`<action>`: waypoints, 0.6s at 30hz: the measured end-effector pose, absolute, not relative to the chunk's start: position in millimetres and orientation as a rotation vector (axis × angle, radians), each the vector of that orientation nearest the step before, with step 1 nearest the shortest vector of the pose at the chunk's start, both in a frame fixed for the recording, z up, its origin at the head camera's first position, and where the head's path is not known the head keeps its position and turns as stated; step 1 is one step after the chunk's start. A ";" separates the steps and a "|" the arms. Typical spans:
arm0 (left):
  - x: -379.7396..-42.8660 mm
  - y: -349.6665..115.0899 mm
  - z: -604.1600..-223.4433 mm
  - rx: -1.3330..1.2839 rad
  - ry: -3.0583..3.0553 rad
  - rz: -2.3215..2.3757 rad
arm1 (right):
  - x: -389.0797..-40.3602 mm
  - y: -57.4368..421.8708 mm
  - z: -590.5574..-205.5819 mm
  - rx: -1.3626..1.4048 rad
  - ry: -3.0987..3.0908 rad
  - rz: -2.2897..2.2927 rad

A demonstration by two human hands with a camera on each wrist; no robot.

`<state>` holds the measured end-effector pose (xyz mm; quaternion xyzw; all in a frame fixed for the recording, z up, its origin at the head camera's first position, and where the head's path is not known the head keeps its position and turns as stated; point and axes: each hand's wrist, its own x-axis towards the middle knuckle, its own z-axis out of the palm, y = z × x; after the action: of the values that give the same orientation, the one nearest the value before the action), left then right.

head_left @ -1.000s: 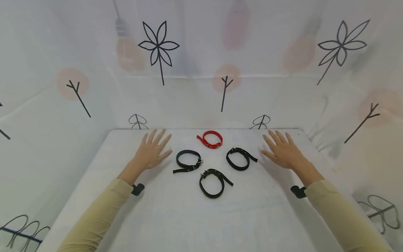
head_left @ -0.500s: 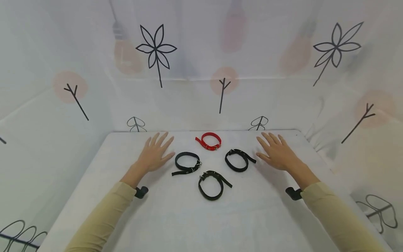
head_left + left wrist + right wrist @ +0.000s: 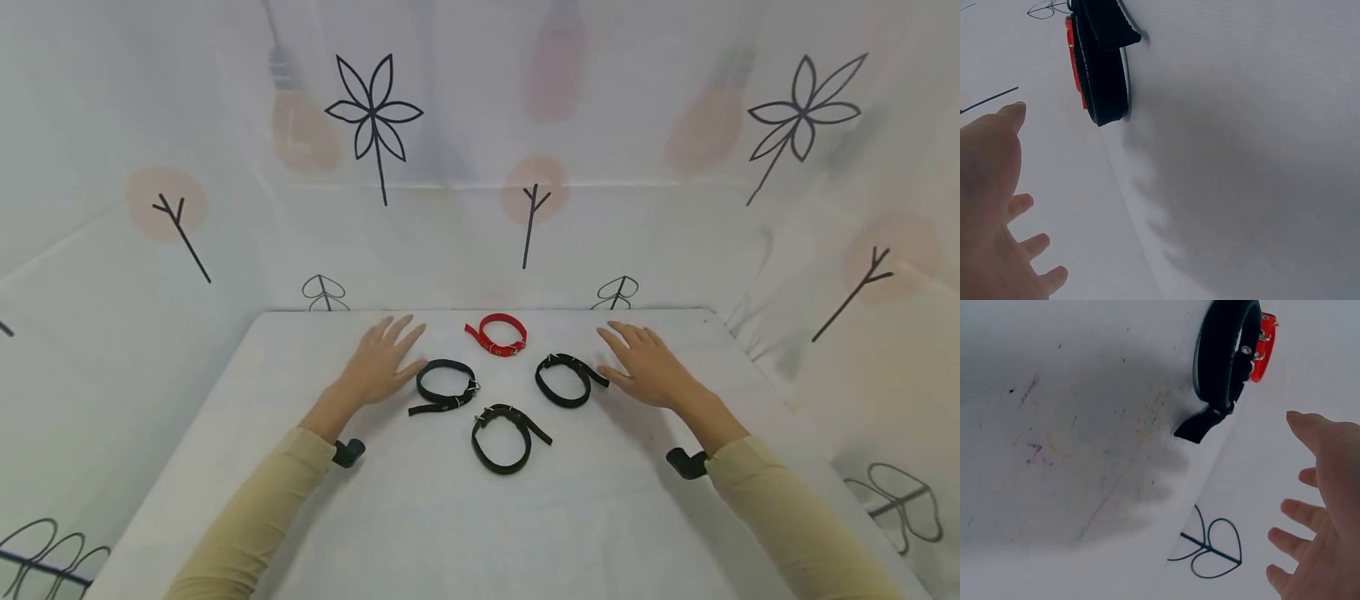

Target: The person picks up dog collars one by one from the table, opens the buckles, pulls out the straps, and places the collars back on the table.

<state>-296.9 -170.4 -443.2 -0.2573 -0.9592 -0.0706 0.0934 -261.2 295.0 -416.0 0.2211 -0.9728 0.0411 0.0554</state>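
Several buckled collars lie coiled in loops on the white table. The red collar [image 3: 504,353] is farthest back. A black collar [image 3: 447,402] lies to the left, another black collar [image 3: 564,402] to the right, and a dark collar [image 3: 502,468] nearest the front. My left hand [image 3: 378,364] hovers with fingers spread, its thumb tip right at the left collar's edge in the head view. My right hand [image 3: 643,367], fingers extended, is beside the right collar's loose strap end. Both hands hold nothing; the left wrist view shows the left collar [image 3: 1107,81] apart from the thumb.
The white table [image 3: 480,533] has rounded back corners and meets a patterned cloth backdrop [image 3: 450,242] behind and at both sides. Small coloured marks [image 3: 1035,449] dot the tabletop in the right wrist view. Dark wrist devices [image 3: 349,452] sit at the sleeve cuffs.
Both hands have moved inward, the left one rightward and the right one leftward, coming nearer the left and right black collars. The collars lie as before.
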 end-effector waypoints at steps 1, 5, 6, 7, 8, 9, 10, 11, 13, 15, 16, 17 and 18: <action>-297.2 -169.6 -443.5 -0.767 -2.849 -0.214 | -261.2 292.8 -416.6 0.674 -2.950 0.140; -297.0 -165.4 -443.3 -0.793 -2.844 -0.264 | -262.8 286.5 -420.0 0.681 -2.919 0.199; -296.6 -164.2 -442.8 -0.796 -2.845 -0.283 | -263.4 285.0 -420.8 0.684 -2.911 0.216; -296.3 -163.1 -442.3 -0.798 -2.842 -0.294 | -264.0 283.6 -421.4 0.690 -2.904 0.231; -296.4 -162.1 -442.1 -0.801 -2.839 -0.304 | -264.7 282.3 -422.0 0.697 -2.899 0.244; -296.6 -161.2 -442.2 -0.800 -2.843 -0.308 | -265.2 280.9 -422.4 0.704 -2.894 0.262; -296.9 -160.3 -442.6 -0.800 -2.846 -0.307 | -265.6 279.4 -422.5 0.711 -2.890 0.284; -297.4 -159.4 -442.9 -0.801 -2.849 -0.309 | -265.8 277.9 -422.7 0.716 -2.888 0.301; -299.0 -157.8 -443.7 -0.809 -2.852 -0.312 | -265.9 275.2 -423.0 0.727 -2.882 0.332; -300.7 -156.1 -444.7 -0.819 -2.855 -0.326 | -265.9 272.5 -424.0 0.733 -2.876 0.354; -301.6 -155.3 -444.8 -0.826 -2.854 -0.340 | -266.3 271.3 -424.9 0.731 -2.875 0.359; -302.4 -154.4 -444.7 -0.832 -2.854 -0.355 | -266.8 270.0 -425.8 0.732 -2.871 0.362; -303.1 -153.4 -444.7 -0.835 -2.860 -0.366 | -267.3 268.6 -426.7 0.731 -2.869 0.367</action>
<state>-303.1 -153.4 -444.7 -0.2775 -0.9504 -0.1218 0.0700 -267.3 268.6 -426.7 0.2441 -0.9587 0.1226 0.0789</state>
